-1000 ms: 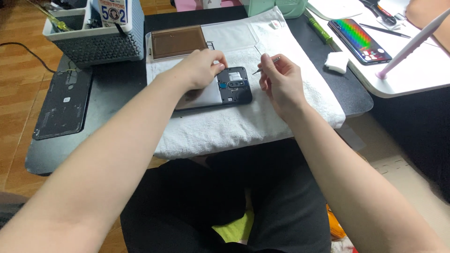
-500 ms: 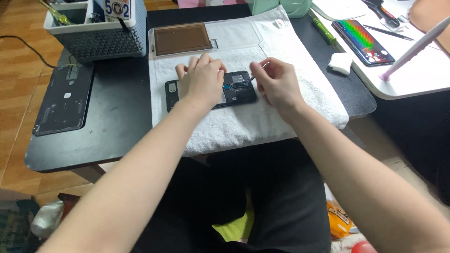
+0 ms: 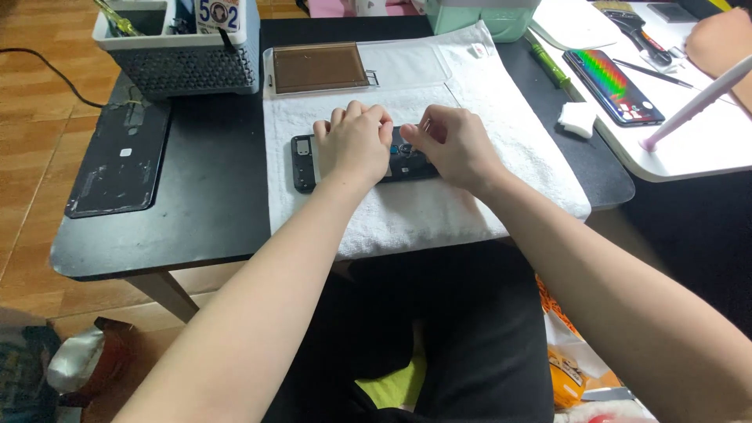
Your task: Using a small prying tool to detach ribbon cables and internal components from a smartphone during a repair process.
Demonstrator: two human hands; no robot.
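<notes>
Bare towel (image 3: 470,211) lies right and near of the phone (image 3: 304,160); my left hand (image 3: 356,145) presses it, curled; right hand (image 3: 454,145) pinches at its middle.

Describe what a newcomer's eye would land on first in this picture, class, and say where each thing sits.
First come the two hands, the left hand and right hand, pressed together over an opened dark phone lying on a white towel in the middle of the black table. Next, the rainbow-screened phone at the far right stands out, and a detached dark back cover lies at the left.
</notes>
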